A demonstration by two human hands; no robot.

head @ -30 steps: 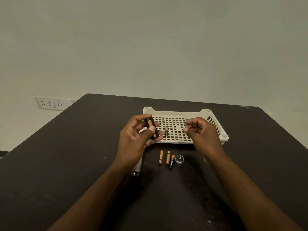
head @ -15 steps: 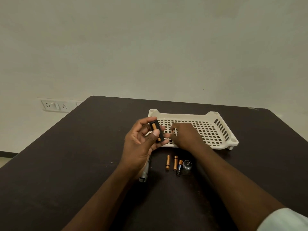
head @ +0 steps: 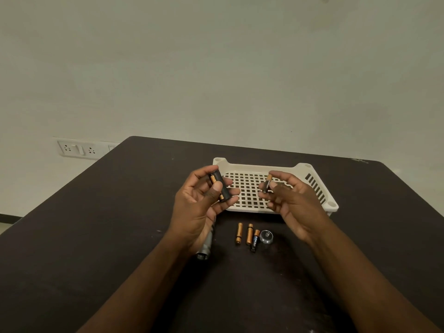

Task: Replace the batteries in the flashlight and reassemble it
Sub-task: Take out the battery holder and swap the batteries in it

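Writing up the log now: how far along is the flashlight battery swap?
Done: the flashlight body lies opened on the table, its end cap beside three loose batteries. In hand: the left hand grips the battery holder, one cell seated; the right hand pinches a battery. Left: filling the holder, reinserting it, capping.

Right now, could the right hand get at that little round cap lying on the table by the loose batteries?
Probably not at once: the right hand is pinching a battery, so it would have to put that down first. Otherwise the way looks free; the flashlight cap lies uncovered on the table, just below that hand.
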